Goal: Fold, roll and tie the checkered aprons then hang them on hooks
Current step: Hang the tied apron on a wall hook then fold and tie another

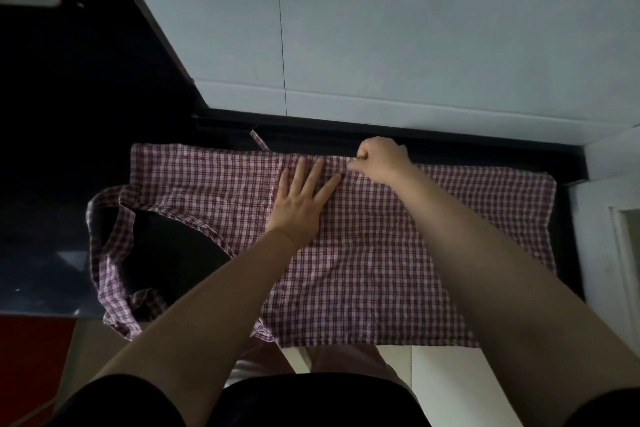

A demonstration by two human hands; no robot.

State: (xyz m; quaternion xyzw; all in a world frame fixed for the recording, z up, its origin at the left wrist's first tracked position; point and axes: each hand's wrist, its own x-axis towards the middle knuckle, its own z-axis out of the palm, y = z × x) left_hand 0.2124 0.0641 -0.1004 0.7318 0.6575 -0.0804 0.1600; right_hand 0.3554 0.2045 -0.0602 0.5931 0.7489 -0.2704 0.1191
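Right hand [379, 159] pinches the apron's [374, 253] far edge; left hand [301, 201] presses flat.

The checkered apron [363, 253] covers most of the dark surface [166, 253], from the near edge almost to the far edge. A white wall [415, 28] stands up just past the far edge, so nothing can go farther that way. The left hand [301, 204] lies flat on the cloth and the right hand [379, 158] grips its far edge, so both arms cross the middle. On the left, the apron's straps [107, 253] loop around a bare dark patch. More bare surface lies farther left.
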